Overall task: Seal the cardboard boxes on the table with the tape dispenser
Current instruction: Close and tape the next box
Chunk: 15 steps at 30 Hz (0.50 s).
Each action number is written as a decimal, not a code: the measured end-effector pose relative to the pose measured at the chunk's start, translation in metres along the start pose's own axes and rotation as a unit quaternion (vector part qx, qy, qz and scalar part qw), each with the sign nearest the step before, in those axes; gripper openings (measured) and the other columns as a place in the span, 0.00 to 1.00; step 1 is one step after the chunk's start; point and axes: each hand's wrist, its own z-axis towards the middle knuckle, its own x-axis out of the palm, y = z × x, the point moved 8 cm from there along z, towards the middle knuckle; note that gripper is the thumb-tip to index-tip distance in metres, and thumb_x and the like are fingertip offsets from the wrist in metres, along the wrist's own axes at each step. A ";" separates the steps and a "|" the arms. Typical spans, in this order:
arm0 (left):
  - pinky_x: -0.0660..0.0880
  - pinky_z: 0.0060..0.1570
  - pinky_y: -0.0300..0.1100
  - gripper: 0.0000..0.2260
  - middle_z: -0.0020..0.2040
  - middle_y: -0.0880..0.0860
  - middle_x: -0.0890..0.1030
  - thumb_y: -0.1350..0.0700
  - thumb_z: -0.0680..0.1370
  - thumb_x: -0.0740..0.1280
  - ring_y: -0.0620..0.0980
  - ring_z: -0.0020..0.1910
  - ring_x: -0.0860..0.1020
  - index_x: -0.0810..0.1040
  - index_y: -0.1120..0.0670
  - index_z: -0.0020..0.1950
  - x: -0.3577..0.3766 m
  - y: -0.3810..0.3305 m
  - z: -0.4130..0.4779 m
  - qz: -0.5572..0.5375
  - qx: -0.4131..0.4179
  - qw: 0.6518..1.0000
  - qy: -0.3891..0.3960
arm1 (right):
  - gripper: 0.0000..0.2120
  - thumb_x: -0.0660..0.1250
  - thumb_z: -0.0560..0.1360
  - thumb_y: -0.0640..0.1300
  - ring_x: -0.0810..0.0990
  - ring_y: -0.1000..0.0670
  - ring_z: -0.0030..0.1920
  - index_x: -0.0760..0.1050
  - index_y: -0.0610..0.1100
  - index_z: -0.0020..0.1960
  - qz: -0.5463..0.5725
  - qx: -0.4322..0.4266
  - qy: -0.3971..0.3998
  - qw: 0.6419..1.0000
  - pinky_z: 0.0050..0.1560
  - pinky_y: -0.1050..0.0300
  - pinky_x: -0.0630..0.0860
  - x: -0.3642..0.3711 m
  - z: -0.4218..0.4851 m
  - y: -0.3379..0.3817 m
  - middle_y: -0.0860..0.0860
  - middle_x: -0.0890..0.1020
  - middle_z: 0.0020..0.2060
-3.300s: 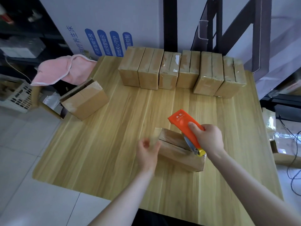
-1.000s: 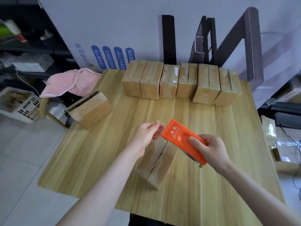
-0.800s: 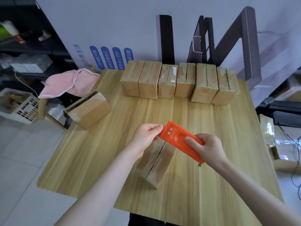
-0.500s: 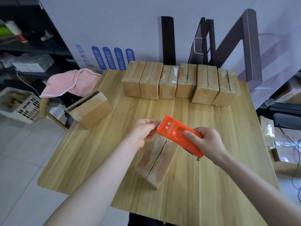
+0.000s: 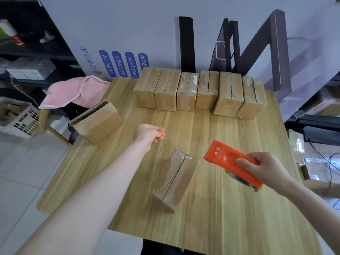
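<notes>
Orange tape dispenser (image 5: 232, 163) grasped in right grip (image 5: 265, 171) beside middle box (image 5: 174, 179), left grip (image 5: 150, 133) loosely curled beyond, box row (image 5: 198, 92) behind

Even soft daylight, wide-angle edge warping
</notes>
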 end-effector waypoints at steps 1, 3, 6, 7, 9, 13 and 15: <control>0.70 0.25 0.33 0.03 0.35 0.52 0.84 0.66 0.72 0.72 0.43 0.30 0.80 0.83 0.59 0.43 0.008 0.009 -0.001 0.004 -0.004 1.000 0.002 | 0.09 0.73 0.73 0.50 0.80 0.43 0.21 0.82 0.45 0.39 -0.010 0.011 0.003 1.000 0.19 0.54 0.75 0.002 -0.001 -0.008 0.46 0.82 0.25; 0.71 0.27 0.34 0.02 0.36 0.51 0.84 0.64 0.73 0.72 0.43 0.31 0.80 0.82 0.58 0.43 0.023 0.025 -0.004 0.003 -0.014 1.000 0.004 | 0.09 0.73 0.71 0.53 0.81 0.44 0.22 0.82 0.47 0.38 -0.040 0.032 0.006 0.999 0.20 0.50 0.77 0.007 -0.001 -0.021 0.49 0.83 0.26; 0.70 0.31 0.35 0.01 0.37 0.52 0.83 0.63 0.74 0.72 0.45 0.32 0.80 0.82 0.59 0.45 0.036 0.040 -0.001 -0.010 -0.021 1.000 0.006 | 0.12 0.73 0.70 0.57 0.81 0.46 0.22 0.81 0.50 0.38 -0.081 0.056 0.007 0.995 0.23 0.47 0.79 0.011 0.002 -0.039 0.52 0.82 0.27; 0.70 0.31 0.35 0.01 0.37 0.52 0.83 0.63 0.74 0.72 0.45 0.32 0.80 0.81 0.58 0.44 0.039 0.043 0.000 -0.010 -0.022 1.000 0.005 | 0.12 0.73 0.70 0.59 0.80 0.47 0.21 0.80 0.50 0.38 -0.100 0.059 0.003 0.993 0.23 0.48 0.80 0.011 0.003 -0.043 0.52 0.82 0.26; 0.71 0.30 0.35 0.02 0.36 0.51 0.83 0.63 0.74 0.72 0.44 0.31 0.79 0.81 0.57 0.42 0.045 0.047 0.001 -0.008 -0.023 1.000 0.002 | 0.14 0.72 0.70 0.61 0.80 0.50 0.20 0.80 0.51 0.37 -0.131 0.061 -0.002 0.990 0.23 0.50 0.79 0.013 0.006 -0.050 0.52 0.82 0.26; 0.74 0.43 0.39 0.05 0.34 0.50 0.84 0.61 0.72 0.74 0.46 0.33 0.81 0.81 0.53 0.37 0.048 0.061 0.008 0.008 -0.033 0.999 -0.020 | 0.15 0.70 0.70 0.63 0.80 0.51 0.21 0.79 0.51 0.38 -0.167 0.072 0.002 0.983 0.26 0.51 0.81 0.021 0.015 -0.058 0.52 0.82 0.29; 0.74 0.43 0.40 0.06 0.33 0.49 0.84 0.60 0.72 0.74 0.45 0.34 0.82 0.81 0.52 0.37 0.048 0.070 0.012 0.006 -0.043 0.999 -0.032 | 0.15 0.69 0.70 0.64 0.80 0.53 0.22 0.78 0.52 0.38 -0.201 0.075 0.004 0.977 0.26 0.55 0.79 0.025 0.020 -0.058 0.53 0.81 0.29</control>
